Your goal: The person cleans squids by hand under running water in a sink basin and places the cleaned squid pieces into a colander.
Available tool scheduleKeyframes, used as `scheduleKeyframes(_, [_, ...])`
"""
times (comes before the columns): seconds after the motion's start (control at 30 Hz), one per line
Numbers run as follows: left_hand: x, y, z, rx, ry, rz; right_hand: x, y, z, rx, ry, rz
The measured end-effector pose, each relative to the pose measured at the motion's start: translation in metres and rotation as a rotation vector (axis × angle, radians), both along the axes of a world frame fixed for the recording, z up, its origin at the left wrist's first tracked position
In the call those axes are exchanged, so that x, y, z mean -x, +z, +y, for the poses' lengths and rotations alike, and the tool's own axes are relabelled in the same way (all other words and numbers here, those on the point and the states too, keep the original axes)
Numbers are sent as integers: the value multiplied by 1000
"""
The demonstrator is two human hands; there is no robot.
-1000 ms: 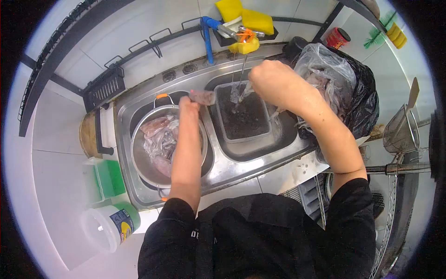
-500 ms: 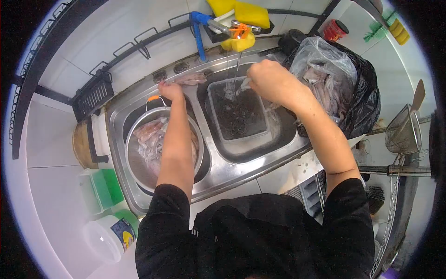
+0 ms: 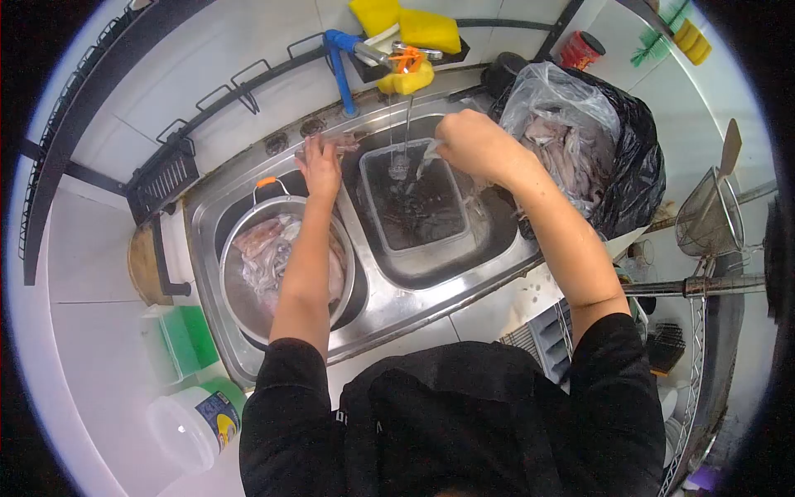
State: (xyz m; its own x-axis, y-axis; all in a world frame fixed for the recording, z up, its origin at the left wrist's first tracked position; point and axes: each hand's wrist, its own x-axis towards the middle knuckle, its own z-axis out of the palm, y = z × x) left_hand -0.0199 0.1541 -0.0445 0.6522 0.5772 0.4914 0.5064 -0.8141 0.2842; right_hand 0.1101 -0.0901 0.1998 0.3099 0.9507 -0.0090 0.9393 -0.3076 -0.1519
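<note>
My left hand is at the back ledge of the sink, fingers stretched out beside and partly over a reddish squid piece; whether it touches the piece is hard to see. Over the right basin, my right hand is closed on a pale, limp squid piece that hangs near the running water. Below it sits a clear plastic container full of dark water. A steel pot with an orange-gripped handle stands in the left basin, holding several squid.
A plastic-lined black bag of squid lies right of the sink. A blue-piped faucet, with yellow sponges behind, pours water. Left stand a green container and a white tub; a strainer hangs at right.
My left hand has moved right along the ledge toward the reddish squid, its fingers now extended. The right hand stays over the right basin with the squid piece. The view has shifted slightly.
</note>
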Motion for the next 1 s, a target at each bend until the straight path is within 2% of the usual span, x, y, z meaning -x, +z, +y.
scheduleKeyframes(0.07, [-1, 18, -15, -51, 82, 32, -7, -8, 0, -34, -25, 62])
scheduleKeyframes(0.13, [-5, 42, -40, -57, 75, -289, -9, -10, -2, -33, -44, 153])
scheduleKeyframes(0.23, [5, 84, -107, 366, -171, -580, -18, -33, -6, -66, -83, 313])
scheduleKeyframes(0.27, [6, 89, -136, 628, -212, -690, -21, -46, -8, -102, -106, 383])
scheduleKeyframes(0.3, [10, 86, -156, 823, -342, -676, -20, -57, -9, -104, -103, 384])
scheduleKeyframes(0.33, [15, 96, -173, 985, -362, -540, -18, -66, -11, -132, -210, 543])
scheduleKeyframes(0.37, [11, 98, -185, 1304, -347, -511, -15, -79, -12, -159, -315, 701])
scheduleKeyframes(0.4, [9, 99, -192, 1300, -329, -422, -13, -103, -11, -280, -378, 878])
scheduleKeyframes(0.43, [9, 99, -195, 1293, -312, -334, -14, -131, -8, -256, -567, 1142])
scheduleKeyframes(0.5, [6, 89, -194, 1187, -367, -289, 12, -138, -15, -497, -634, 1334])
scheduleKeyframes(0.53, [5, 83, -195, 1089, -419, -232, 21, -142, -18, -505, -631, 1334])
scheduleKeyframes(0.6, [7, 73, -189, 1142, -430, -178, 31, -152, -24, -618, -764, 1670])
scheduleKeyframes(0.63, [8, 64, -184, 1199, -437, -124, 29, -163, -25, -629, -766, 1676])
scheduleKeyframes(0.67, [8, 47, -177, 1121, -417, -126, 27, -174, -27, -637, -759, 1824])
scheduleKeyframes(0.7, [13, 57, -179, 1115, -424, -118, 24, -182, -28, -644, -746, 1970])
scheduleKeyframes(0.77, [25, 96, -188, 1447, -177, -92, 28, -181, -25, -689, -818, 2023])
scheduleKeyframes(0.8, [27, 106, -191, 1778, -138, -88, 31, -181, -23, -769, -742, 2069])
scheduleKeyframes(0.83, [26, 102, -192, 1774, -136, -86, 34, -181, -22, -843, -663, 2112])
scheduleKeyframes(0.9, [19, 84, -191, 2293, -117, -355, 40, -184, -23, -851, -613, 2134])
scheduleKeyframes(0.93, [15, 79, -189, 2288, -118, -361, 41, -187, -22, -865, -565, 2149])
scheduleKeyframes(1.0, [3, 65, -186, 2423, -46, -618, 43, -191, -22, -884, -518, 2159])
